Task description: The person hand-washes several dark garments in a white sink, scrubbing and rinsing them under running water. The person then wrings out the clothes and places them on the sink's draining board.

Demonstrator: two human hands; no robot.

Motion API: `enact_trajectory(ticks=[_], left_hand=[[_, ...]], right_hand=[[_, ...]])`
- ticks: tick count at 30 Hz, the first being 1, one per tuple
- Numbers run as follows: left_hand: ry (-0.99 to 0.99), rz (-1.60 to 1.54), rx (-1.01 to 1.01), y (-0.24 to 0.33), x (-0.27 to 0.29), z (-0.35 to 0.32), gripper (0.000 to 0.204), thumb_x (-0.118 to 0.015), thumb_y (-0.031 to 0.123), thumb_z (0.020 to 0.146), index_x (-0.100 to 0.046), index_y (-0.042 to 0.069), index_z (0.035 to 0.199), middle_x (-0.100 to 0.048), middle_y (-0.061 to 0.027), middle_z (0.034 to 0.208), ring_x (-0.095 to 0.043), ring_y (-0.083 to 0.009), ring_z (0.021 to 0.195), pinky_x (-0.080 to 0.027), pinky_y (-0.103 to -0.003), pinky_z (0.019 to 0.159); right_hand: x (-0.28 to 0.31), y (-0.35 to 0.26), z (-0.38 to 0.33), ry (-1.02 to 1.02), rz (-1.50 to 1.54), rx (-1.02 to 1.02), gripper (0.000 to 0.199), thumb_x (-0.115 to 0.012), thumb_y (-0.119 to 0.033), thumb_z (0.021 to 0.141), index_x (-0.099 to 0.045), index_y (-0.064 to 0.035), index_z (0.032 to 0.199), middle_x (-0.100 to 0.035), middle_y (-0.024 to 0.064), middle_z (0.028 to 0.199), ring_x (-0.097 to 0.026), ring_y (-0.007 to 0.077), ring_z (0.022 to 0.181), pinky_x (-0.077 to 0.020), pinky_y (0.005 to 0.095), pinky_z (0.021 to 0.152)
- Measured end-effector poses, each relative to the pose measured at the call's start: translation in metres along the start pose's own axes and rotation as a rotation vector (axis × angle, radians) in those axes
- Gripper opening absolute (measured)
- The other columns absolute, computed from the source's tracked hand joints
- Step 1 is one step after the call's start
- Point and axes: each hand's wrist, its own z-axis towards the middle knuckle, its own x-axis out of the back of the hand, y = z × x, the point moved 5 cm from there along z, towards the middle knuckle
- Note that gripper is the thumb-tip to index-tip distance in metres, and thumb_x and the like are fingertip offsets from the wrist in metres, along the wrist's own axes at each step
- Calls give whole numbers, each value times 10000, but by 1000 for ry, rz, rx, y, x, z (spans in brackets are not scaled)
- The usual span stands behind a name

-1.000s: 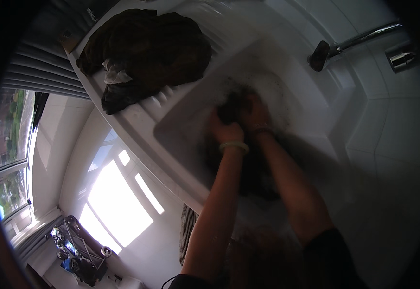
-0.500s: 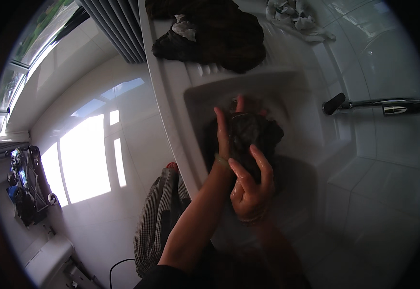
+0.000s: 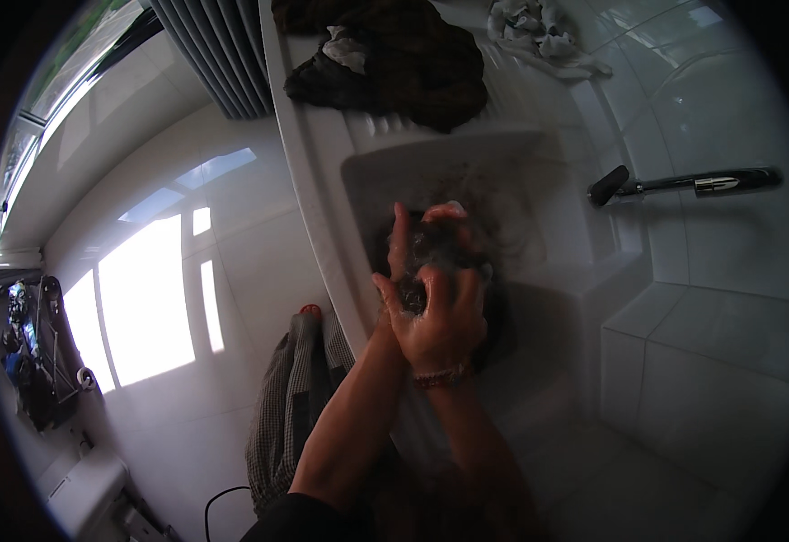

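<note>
A dark, wet cloth point(image 3: 435, 244) is bunched between my two hands, low in the white sink basin point(image 3: 351, 176). My left hand point(image 3: 398, 253) reaches under and around its far side, thumb raised, fingertips curled over the top. From the near side my right hand point(image 3: 444, 316) presses onto the cloth, its fingers bent into it and its thumb spread to the left. Suds whiten the skin of both hands. A reddish bracelet point(image 3: 440, 376) circles my right wrist. Murky water lies around the cloth, whose lower part is hidden by my hands and shadow.
Dark wet garments point(image 3: 422, 77) lie on the ridged washboard beyond the basin, with a white cloth point(image 3: 539, 36) at far right. A tap point(image 3: 702, 183) reaches in from the right wall. Left of the sink are checked trousers point(image 3: 277, 425) and a folded wheeled frame point(image 3: 46, 352).
My right hand has moved forward and left, from above the cloth down onto it. My left fingers have curled over the cloth. Darker cloudy water now shows at the basin's far side.
</note>
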Motion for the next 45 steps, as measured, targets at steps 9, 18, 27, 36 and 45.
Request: enact_trajectory(ticks=[9,18,27,36,45], left_hand=[[204,412,-147,-3,36,8,164,-583,239,960,-610,77,967,-575,12,871,-561,-137,825,-481,-290,763],[-121,128,-162,-15,33,8,380,-515,316,971,-635,34,1194,-656,-47,999,-625,-169,949,-505,-305,859],[111,-54,-114,-8,-1,3,516,-424,491,1053,-545,114,1383,-605,-88,1198,-577,-235,1080,-488,-411,948],[212,955,-479,-7,54,5,212,-571,207,979,-657,24,1045,-640,-72,1074,-597,-175,985,-485,-329,919],[406,-15,-83,-20,30,-9,306,-591,379,940,-663,88,999,-690,-75,1009,-649,-262,989,-523,-383,897]], right_hand=[[-16,38,41,-81,46,-319,417,-665,-443,903,-666,-38,803,-649,142,695,-677,324,726,-536,451,615],[1,108,73,-249,812,-402,321,-614,-278,971,-697,-119,1237,-618,134,1287,-637,302,1089,-511,414,905],[20,-2,-5,46,77,119,275,-719,-316,899,-691,-129,1099,-591,101,1262,-589,352,1042,-504,427,876],[-25,59,41,-153,202,-412,227,-597,-276,933,-687,-67,942,-682,161,929,-664,352,901,-538,448,719],[-25,157,97,-478,333,-572,551,-455,-496,1009,-729,-35,883,-713,175,840,-678,370,892,-518,482,793]])
